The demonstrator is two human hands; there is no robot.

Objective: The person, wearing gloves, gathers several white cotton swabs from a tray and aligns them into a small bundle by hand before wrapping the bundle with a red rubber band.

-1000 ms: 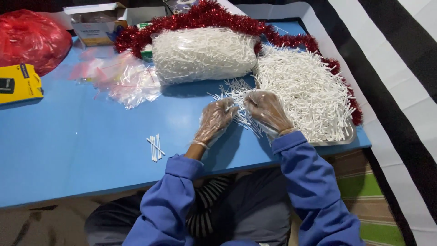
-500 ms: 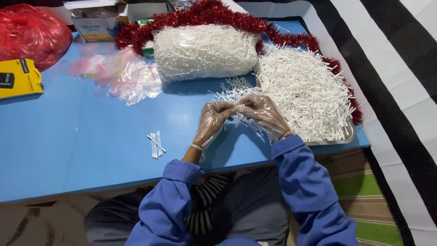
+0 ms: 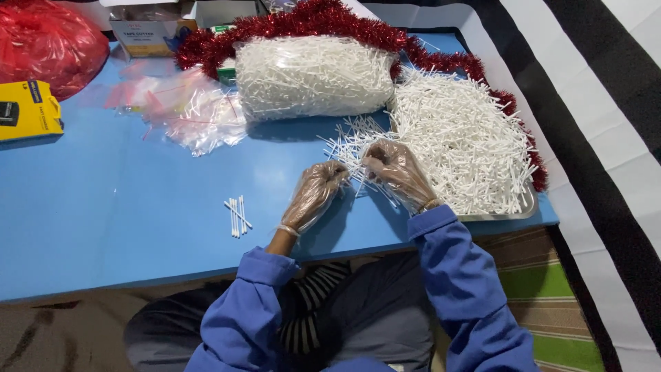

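Hands (image 3: 358,180) shifted left; tinsel (image 3: 330,21), bag (image 3: 313,76) behind.

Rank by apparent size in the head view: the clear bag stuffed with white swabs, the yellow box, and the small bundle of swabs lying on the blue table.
1. Bag of white swabs, clearly largest.
2. Yellow box, cut off by the frame edge.
3. Small swab bundle, smallest.

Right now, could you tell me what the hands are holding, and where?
Both the left hand and right hand pinch a few white swab sticks between their fingertips; the exact grip point cannot be told.
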